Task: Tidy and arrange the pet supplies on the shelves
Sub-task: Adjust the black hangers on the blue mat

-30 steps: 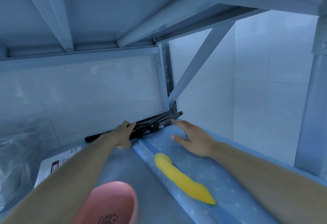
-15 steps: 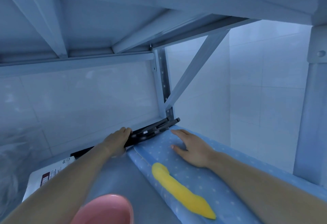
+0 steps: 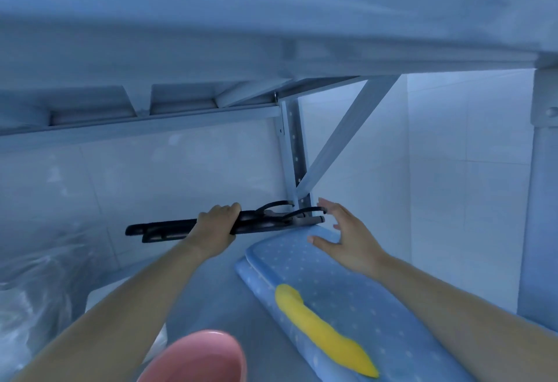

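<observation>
At the far left a clear plastic bag (image 3: 36, 285) lies crumpled against the tiled wall, with a white package (image 3: 93, 301) just beside it, mostly hidden by the left forearm. A pink bowl (image 3: 196, 357) sits at the bottom edge, on the grey shelf (image 3: 217, 297). Above it, the left hand (image 3: 216, 224) has its fingers curled over a long black folded frame (image 3: 160, 228) and grips it near the middle. The frame runs level along the back wall, and its right end, with thin curved wires, reaches the foot of the rear post (image 3: 294, 155). To the right, a blue dotted mat (image 3: 347, 294) lies on the shelf, angled towards the back corner, and a yellow toy (image 3: 320, 330) rests on top of it. The right hand (image 3: 347, 236) is spread, fingers straight, holding nothing, over the mat's far end. Its fingertips are close to the frame's right end; whether they touch it is unclear. A diagonal brace (image 3: 347, 140) rises from the post to the shelf above.
</observation>
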Available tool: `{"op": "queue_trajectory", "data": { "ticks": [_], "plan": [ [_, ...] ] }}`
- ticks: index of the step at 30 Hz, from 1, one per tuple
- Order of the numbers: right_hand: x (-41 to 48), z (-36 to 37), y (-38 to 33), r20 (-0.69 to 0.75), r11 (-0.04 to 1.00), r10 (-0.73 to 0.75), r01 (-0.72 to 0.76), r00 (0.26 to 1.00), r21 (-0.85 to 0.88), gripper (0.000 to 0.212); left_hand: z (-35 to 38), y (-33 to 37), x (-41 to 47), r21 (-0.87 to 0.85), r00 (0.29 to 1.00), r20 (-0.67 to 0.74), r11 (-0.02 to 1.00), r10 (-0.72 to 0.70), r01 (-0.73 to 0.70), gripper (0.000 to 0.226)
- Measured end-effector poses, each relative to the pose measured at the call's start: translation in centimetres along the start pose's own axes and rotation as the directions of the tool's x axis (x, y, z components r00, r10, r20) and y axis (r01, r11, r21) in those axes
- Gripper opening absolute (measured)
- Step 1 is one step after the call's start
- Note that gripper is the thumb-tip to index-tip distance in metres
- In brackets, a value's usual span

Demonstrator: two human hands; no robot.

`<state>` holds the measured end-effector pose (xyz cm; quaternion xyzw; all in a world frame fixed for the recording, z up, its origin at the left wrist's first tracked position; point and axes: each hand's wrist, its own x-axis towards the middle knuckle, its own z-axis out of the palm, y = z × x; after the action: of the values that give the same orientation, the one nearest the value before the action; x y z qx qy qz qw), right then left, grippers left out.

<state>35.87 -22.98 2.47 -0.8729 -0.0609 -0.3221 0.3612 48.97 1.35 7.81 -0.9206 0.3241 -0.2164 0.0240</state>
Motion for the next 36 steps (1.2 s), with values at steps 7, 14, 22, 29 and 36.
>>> {"op": "queue_trajectory", "data": {
  "ticks": [7,14,22,29,36],
  "plan": [
    [0.5,-3.8,-2.6,0.016,0.991,-0.036,0.034,0.999,0.133,0.083,-1.6,1.8,-1.3,0.102,0.997,-0.055,0.993,-0.053,0.058,0.023],
    [-0.1,-4.8,-3.2,0.215,0.985,-0.165,0.174,0.963,-0.022,0.065,-1.0,4.4,-3.2,-0.038,0.990,0.123,0.998,0.063,-0.059,0.039],
    [-2.2,-5.5,-1.9,0.384,0.962,-0.150,0.224,0.911,-0.157,0.018,-0.6,4.7,-3.9,-0.144,0.983,0.148,0.986,0.107,-0.086,0.045],
    [-3.4,-6.1,0.1,0.483,0.913,-0.096,0.271,0.870,-0.305,0.041,-0.8,2.2,-6.1,-0.179,0.968,0.244,0.984,0.058,-0.013,0.048],
    [-2.4,-6.4,-1.6,0.408,0.930,-0.152,0.270,0.900,-0.248,0.051,-1.6,2.8,-6.7,-0.081,0.980,0.197,0.996,-0.013,0.030,0.047]
  ]
}}
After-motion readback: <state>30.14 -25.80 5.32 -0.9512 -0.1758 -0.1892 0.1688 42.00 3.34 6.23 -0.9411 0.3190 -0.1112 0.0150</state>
